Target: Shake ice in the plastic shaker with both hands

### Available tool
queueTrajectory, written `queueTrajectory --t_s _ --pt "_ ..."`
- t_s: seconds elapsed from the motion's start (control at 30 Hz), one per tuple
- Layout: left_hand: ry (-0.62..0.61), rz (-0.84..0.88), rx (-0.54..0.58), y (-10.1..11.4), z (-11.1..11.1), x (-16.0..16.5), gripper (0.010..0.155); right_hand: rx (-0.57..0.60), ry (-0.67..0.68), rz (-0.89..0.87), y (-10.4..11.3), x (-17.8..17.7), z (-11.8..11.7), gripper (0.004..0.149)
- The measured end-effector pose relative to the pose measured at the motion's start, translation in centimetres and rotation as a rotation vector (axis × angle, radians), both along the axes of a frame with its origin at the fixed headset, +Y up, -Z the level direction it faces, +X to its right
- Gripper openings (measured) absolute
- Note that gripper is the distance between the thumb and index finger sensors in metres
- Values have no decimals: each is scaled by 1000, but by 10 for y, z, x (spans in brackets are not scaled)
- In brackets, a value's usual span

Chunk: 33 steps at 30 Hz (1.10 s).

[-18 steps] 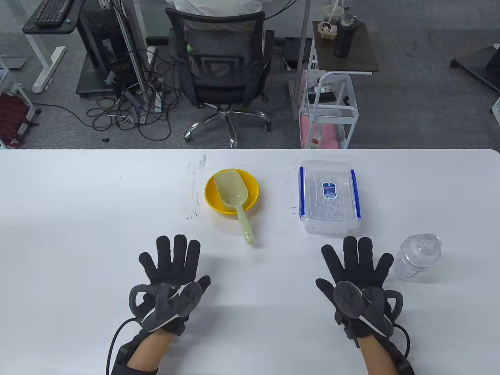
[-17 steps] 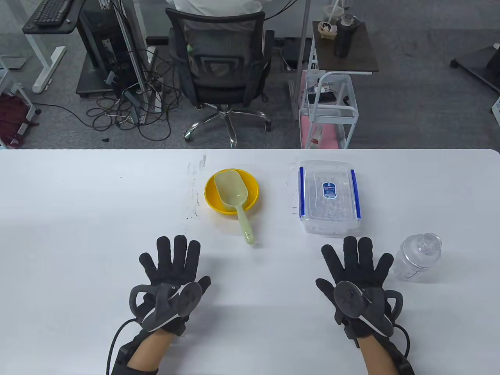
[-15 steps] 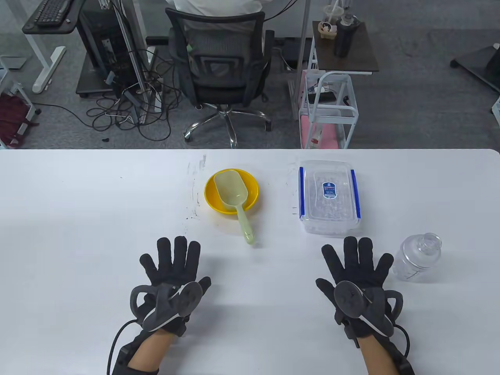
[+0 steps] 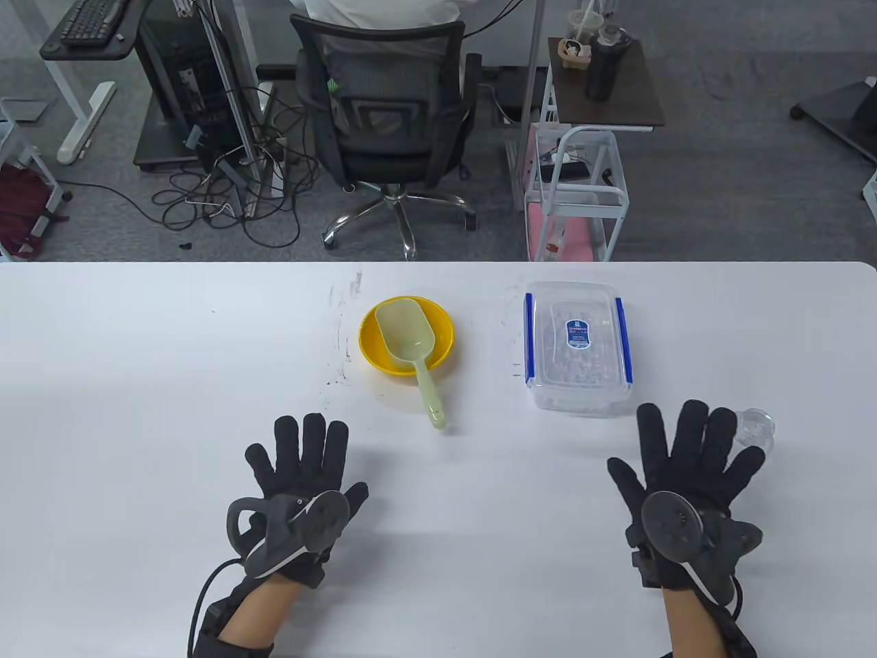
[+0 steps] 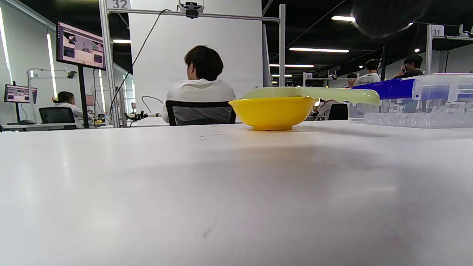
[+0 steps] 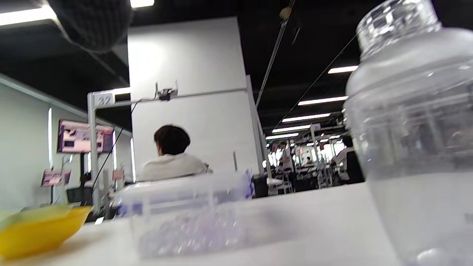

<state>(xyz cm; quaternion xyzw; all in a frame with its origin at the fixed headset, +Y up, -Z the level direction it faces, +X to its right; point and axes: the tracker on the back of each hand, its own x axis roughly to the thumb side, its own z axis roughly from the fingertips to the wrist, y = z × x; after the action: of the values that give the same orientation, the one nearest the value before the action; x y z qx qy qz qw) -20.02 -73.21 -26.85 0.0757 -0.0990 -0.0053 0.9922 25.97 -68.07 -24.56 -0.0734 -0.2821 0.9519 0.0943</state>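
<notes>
A clear plastic shaker (image 4: pixel 756 423) stands at the table's right, mostly hidden behind my right hand (image 4: pixel 692 459); it fills the right of the right wrist view (image 6: pixel 414 140). My right hand is open with fingers spread, in front of the shaker; I cannot tell if it touches it. My left hand (image 4: pixel 301 459) lies open and flat on the table, holding nothing. A clear lidded box with blue clips (image 4: pixel 577 346) holds ice. It shows in the left wrist view (image 5: pixel 417 103) and the right wrist view (image 6: pixel 188 214).
A yellow bowl (image 4: pixel 442 343) with a pale green scoop (image 4: pixel 411 349) in it sits mid-table, handle pointing toward me; it shows in the left wrist view (image 5: pixel 273 111). An office chair (image 4: pixel 390 110) and a cart (image 4: pixel 582 192) stand beyond the far edge.
My right hand has moved right, up to the shaker, and now covers most of it. My left hand has stayed put.
</notes>
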Motion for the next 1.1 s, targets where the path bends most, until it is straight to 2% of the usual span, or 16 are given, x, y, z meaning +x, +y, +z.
queueTrajectory --t_s 0.13,0.27,0.33,0.4,0.47,0.57,0.67,0.73,0.83,1.1 --pt "3 20 15 2 1 -3 86 69 -156 -42 8 37 -5 113" --pt "3 20 -8 0 0 -1 86 8 -242 -208 10 70 -23 117" --pt "3 19 -12 -1 -1 0 86 -45 -232 -355 2 84 -33 120" --pt "4 18 -15 -1 -1 1 86 -40 -208 -479 -6 94 -39 121" --pt "9 21 -8 0 0 -1 86 7 -153 -628 -16 102 -44 121" --pt "17 38 -6 1 -1 -3 85 80 -111 -752 -20 105 -45 121" --pt "25 45 -13 0 -2 -5 85 153 -156 -776 -28 110 -41 123" --pt "27 53 -19 0 -1 -6 85 138 -194 -766 -38 114 -40 121" --pt "21 69 -12 2 1 -7 85 139 -151 -833 -42 115 -43 107" --pt "6 102 -18 1 2 -4 85 140 -110 -827 -33 107 -41 97"
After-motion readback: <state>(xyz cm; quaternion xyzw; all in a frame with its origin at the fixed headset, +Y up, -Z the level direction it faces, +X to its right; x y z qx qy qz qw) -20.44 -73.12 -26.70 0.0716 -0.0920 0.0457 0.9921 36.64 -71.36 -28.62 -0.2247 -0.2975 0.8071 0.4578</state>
